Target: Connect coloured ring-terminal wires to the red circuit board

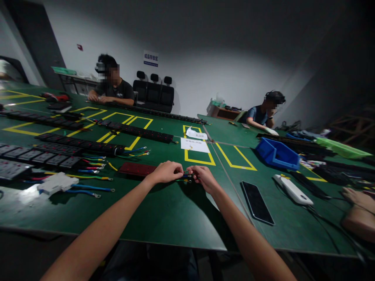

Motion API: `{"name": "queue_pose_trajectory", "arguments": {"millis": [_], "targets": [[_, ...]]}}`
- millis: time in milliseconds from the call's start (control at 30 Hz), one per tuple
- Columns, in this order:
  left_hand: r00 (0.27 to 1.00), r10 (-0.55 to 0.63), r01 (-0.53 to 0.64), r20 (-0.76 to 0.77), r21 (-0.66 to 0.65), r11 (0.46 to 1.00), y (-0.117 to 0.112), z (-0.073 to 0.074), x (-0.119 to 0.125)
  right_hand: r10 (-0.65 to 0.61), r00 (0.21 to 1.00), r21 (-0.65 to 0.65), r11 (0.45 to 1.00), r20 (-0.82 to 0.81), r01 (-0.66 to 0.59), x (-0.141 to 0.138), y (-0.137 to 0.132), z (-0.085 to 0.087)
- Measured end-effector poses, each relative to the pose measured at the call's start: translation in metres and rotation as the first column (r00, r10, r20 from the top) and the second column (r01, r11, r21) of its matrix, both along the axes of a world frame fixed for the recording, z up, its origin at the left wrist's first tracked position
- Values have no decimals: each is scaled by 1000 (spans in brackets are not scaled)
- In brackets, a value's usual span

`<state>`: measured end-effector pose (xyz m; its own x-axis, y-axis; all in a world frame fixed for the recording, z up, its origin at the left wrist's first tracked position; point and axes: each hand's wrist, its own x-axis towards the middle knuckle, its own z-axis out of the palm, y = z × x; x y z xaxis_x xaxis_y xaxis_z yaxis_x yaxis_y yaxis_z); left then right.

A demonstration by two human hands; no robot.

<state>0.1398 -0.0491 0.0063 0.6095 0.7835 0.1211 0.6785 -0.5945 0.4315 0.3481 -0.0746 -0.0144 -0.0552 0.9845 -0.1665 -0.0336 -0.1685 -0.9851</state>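
A dark red strip [136, 169] with dark round spots lies on the green table, its right end hidden behind my left hand [167, 172]. Short wires [186, 178] with ring terminals come out beyond that hand, one blue and one greenish. My left fingers are curled closed around the wires near the strip's end. Close to its fingertips, my right hand [204, 178] pinches a wire end between thumb and forefinger; the gripped tip is too small to see clearly.
Left stand black socket strips [79, 147], ring-terminal wires and a white connector block [58, 183]. Right are a phone [258, 203], a white handheld device [293, 189], a blue bin [277, 153] and another person's hand [360, 199]. Two people sit across the table; papers [195, 145] lie ahead.
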Motion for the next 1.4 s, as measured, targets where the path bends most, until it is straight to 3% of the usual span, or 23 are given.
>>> {"name": "queue_pose_trajectory", "arguments": {"millis": [400,600,833,1200,1400], "targets": [[999,45,-45,-5,-17,999,-3,0,3,55,997,-3,998,-46,-55,2,1,-1],[998,29,-28,-52,31,999,-3,-2,4,29,1000,10,1000,7,-29,1,0,1],[1000,10,-10,-20,-1,1000,-3,-1,2,4,1000,4,1000,22,-5,0,0,1],[999,23,-23,26,3,1000,-3,-1,2,-7,917,167,984,400,-65,3,5,-6],[998,25,-24,50,-30,999,0,-2,0,19,973,46,998,232,-30,3,3,-3]]}}
